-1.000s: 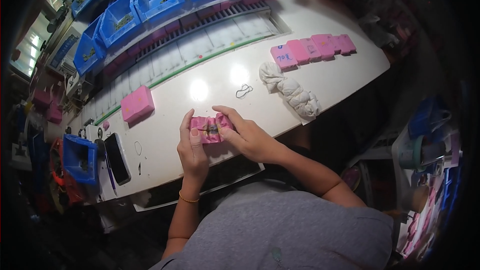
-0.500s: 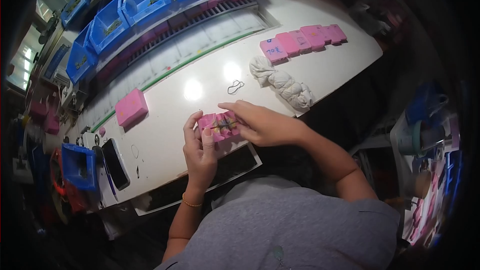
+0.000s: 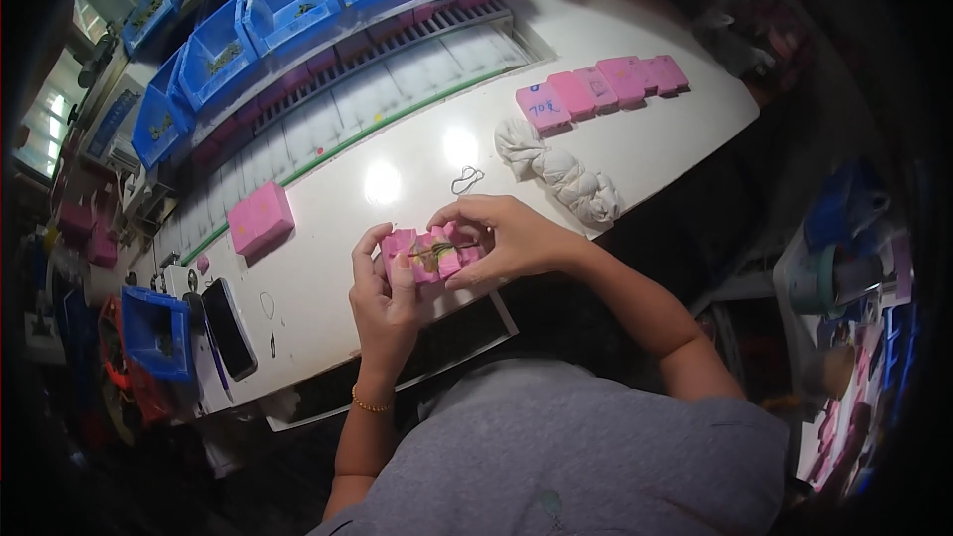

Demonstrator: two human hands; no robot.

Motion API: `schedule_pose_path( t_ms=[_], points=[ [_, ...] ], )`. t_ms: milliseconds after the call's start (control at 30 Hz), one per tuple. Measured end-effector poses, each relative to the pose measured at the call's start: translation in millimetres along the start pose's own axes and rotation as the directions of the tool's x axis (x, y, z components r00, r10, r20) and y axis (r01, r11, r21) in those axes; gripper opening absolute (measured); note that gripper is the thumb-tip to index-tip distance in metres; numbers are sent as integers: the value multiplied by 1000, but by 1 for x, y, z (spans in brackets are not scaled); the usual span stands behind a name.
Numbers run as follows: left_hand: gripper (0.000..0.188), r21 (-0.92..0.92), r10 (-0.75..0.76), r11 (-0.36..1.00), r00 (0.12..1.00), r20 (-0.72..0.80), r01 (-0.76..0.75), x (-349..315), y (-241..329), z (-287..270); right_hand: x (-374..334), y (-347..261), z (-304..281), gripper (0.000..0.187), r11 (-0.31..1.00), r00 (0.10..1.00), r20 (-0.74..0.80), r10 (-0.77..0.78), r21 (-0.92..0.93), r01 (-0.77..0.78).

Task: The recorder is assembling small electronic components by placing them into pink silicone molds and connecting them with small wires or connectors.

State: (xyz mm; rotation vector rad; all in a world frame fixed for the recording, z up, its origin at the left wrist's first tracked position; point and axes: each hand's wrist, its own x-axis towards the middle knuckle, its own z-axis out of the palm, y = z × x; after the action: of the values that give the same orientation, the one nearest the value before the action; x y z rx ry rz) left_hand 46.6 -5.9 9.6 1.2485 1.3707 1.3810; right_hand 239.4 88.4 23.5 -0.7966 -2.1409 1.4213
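The desk (image 3: 615,149) is white and wide, and both hands work just above its near edge, likely so the pink block (image 3: 429,254) stays close under the eyes. Beyond the fingertips, along the far side of the desk, a row of blue bins (image 3: 288,0) stands tilted toward the person, probably so the contents can be seen and reached; each holds a small heap of dark little parts, too small to tell apart. Another blue bin (image 3: 157,333) sits out past the left wrist at the desk's end, its contents not clear.

A knotted white cloth (image 3: 566,174) lies beyond the right knuckles, and further on a line of pink blocks (image 3: 601,87) is set edge to edge. A single pink block, call it the spare (image 3: 260,218), lies out beyond the left fingers. A dark phone (image 3: 229,328) rests beside the left forearm.

The left hand (image 3: 382,293) is clamped on the block's left end, thumb on top; the right hand (image 3: 501,238) pinches its right end with fingers curled over, so the block is steadied between both. A small dark piece lies in the block's middle. A wire loop (image 3: 467,179) lies just past the right fingertips.
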Motion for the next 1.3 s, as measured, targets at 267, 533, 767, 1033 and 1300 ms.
schedule_pose_path(
  t_ms=[267, 533, 767, 1033, 1300],
  points=[
    [38, 519, -21, 855, 998, 66, -16, 9, 24, -26, 30, 12, -1, 59, 891, 839, -428, -337, -433, 137],
    [36, 565, 234, 783, 965, 121, -261, 8, 16, -37, 60, 28, 25, 62, 779, 772, -509, -380, -626, -29],
    [29, 450, 419, 824, 904, -79, -343, 9, -8, -32, 5, -6, 63, 41, 806, 837, -176, -518, -429, 409],
    [45, 731, 333, 602, 933, 136, -322, 20, -10, -47, -22, 28, 64, 23, 492, 598, -83, -797, -664, 563],
    [123, 720, 76, 651, 965, 253, -240, -7, 5, -29, -35, 41, 70, 12, 595, 633, -130, -763, -524, 609]
  ],
)
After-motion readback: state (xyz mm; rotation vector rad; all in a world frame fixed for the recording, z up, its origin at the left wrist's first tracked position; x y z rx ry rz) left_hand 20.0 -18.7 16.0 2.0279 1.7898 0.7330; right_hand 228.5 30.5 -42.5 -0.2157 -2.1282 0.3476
